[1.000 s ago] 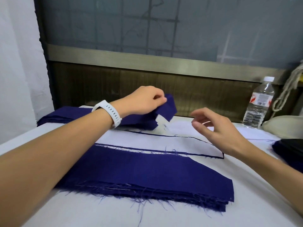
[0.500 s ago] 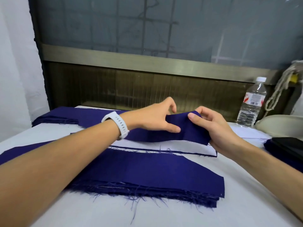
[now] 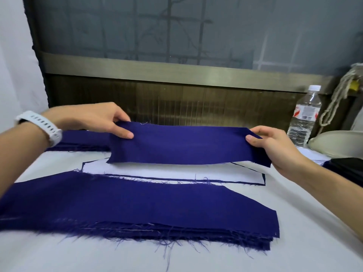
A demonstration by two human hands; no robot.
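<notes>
Left hand (image 3: 94,118) and right hand (image 3: 275,146) parted, fingers (image 3: 123,132) pinching navy strip (image 3: 186,144) over white table (image 3: 59,252).

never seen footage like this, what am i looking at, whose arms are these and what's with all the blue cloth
There is no machine here. These are a person's two bare arms, filmed by a wide-angle camera worn on their head. It looks forward and down, which is why the arms come in from the bottom corners.

The left hand, with a white watch on its wrist, and the right hand each pinch one end of a dark blue fabric strip. They hold it stretched out above the white table.

Nearest the camera on the table lies a stack of blue fabric pieces with frayed edges. Behind it is a white piece with a dark edge, and farther back on the left a second blue pile. A plastic water bottle stands at the right, near the wall.
</notes>
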